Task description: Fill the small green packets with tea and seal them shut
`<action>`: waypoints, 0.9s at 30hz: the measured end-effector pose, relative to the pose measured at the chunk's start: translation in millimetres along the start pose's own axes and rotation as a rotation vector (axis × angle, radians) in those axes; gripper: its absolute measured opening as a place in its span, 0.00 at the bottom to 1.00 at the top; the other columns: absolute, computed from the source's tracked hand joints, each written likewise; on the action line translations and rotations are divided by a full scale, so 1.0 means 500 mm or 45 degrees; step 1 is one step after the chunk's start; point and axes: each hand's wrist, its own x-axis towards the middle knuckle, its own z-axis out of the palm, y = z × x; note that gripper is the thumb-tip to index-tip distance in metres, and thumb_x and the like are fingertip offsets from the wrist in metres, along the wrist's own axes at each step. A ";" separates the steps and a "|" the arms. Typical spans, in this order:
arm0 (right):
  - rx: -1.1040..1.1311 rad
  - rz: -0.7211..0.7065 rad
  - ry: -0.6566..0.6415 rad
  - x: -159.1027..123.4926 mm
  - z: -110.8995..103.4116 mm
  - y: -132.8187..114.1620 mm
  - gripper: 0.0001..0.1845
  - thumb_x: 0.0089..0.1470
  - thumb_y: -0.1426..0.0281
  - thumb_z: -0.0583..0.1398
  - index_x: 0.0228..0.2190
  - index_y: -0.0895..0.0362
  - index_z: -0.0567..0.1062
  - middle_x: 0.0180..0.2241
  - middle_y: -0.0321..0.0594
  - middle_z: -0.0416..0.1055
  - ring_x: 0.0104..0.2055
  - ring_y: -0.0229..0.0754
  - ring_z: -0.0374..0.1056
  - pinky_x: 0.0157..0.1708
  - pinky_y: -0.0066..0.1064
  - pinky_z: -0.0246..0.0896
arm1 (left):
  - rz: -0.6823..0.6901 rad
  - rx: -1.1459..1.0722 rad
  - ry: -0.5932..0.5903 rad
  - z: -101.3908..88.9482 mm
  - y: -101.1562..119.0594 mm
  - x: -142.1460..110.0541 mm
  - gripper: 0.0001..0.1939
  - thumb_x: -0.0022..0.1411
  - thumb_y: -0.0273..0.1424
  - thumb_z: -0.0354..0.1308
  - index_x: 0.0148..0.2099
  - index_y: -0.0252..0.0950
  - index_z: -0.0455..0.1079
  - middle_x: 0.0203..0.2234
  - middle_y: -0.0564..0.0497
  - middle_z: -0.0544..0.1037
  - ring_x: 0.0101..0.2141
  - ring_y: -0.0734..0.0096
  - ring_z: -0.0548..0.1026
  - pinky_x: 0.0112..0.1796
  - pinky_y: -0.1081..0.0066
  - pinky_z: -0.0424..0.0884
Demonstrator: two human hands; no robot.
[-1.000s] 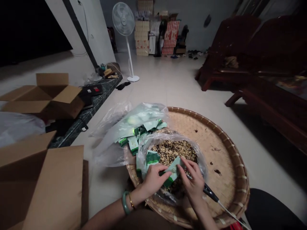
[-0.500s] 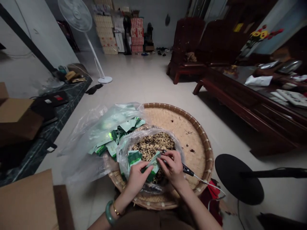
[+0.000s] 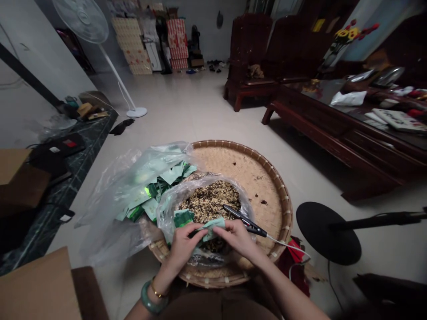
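Between my two hands, over the near side of an open plastic bag, is a light green sachet (image 3: 213,226). My left hand (image 3: 184,243) pinches its left end, and my right hand (image 3: 236,238) pinches the right end. Loose dark and pale dried bits (image 3: 210,198) fill the clear plastic bag (image 3: 167,202). A black hair straightener (image 3: 245,221) with a white cord lies across the bag's right side, just beyond my right hand, its jaws apart. Several green sachets (image 3: 183,218) rest in the bag beside my left hand. A round woven bamboo tray (image 3: 273,178) carries all this.
More green sachets (image 3: 173,173) spill from a large clear bag (image 3: 110,222) on the tray's left. Cardboard boxes (image 3: 36,284) stand at the left. A black round base (image 3: 328,233) is on the floor at right, near a dark wooden table (image 3: 336,142). A white fan (image 3: 136,112) stands further back.
The sachet has turned from upright and slanted to nearly level between my hands. My right hand has shifted away from the hair straightener, which now shows more fully. The view has swung slightly right.
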 end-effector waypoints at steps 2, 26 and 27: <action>0.089 0.012 0.067 0.006 0.004 0.007 0.15 0.56 0.62 0.57 0.31 0.58 0.80 0.28 0.36 0.77 0.30 0.41 0.70 0.33 0.30 0.65 | 0.032 0.024 0.009 -0.007 -0.002 0.002 0.11 0.57 0.36 0.58 0.35 0.36 0.79 0.31 0.48 0.83 0.32 0.64 0.79 0.36 0.69 0.75; 0.279 0.054 -0.364 0.027 -0.005 -0.056 0.22 0.57 0.52 0.54 0.36 0.56 0.77 0.35 0.37 0.74 0.39 0.43 0.67 0.48 0.40 0.61 | 0.738 0.672 -0.044 -0.005 0.017 0.010 0.27 0.60 0.23 0.55 0.61 0.36 0.58 0.50 0.42 0.74 0.49 0.57 0.68 0.48 0.56 0.70; 0.281 0.049 -0.375 0.028 -0.015 -0.065 0.21 0.57 0.53 0.55 0.34 0.56 0.77 0.33 0.37 0.74 0.38 0.42 0.68 0.46 0.39 0.63 | 0.720 0.639 -0.020 -0.005 0.012 0.014 0.26 0.59 0.23 0.56 0.60 0.36 0.59 0.48 0.42 0.74 0.48 0.57 0.69 0.48 0.56 0.70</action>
